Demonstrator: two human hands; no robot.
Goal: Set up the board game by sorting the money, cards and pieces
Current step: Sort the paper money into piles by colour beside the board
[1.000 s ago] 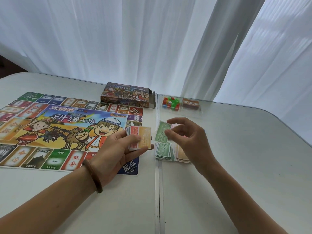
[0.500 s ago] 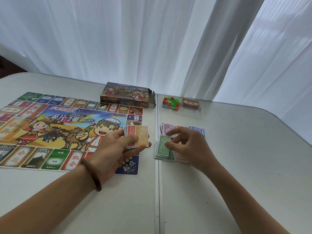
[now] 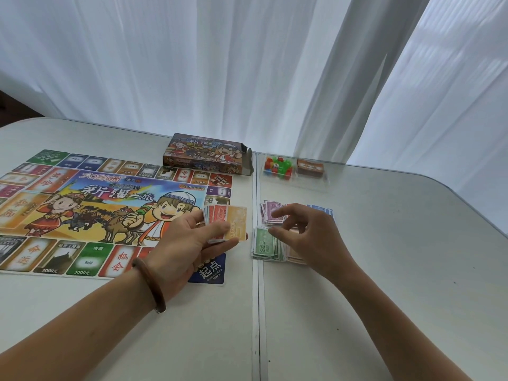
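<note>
Game board (image 3: 82, 204) cut off by the left edge, its near right corner hidden under the left hand (image 3: 187, 243), stack (image 3: 228, 222) held there showing only its top notes, blue notes (image 3: 323, 209) and pink pile (image 3: 294, 255) mostly behind the right hand (image 3: 310, 237), coloured pieces (image 3: 277, 167) too small to tell apart

Bare forearms, no sleeves; brown bangle (image 3: 149, 284) on L wrist.

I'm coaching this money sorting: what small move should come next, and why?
Probably the right hand reaches over to pinch the orange 100 note atop the stack that the left hand holds: the right hand looks empty above the sorted piles.
</note>
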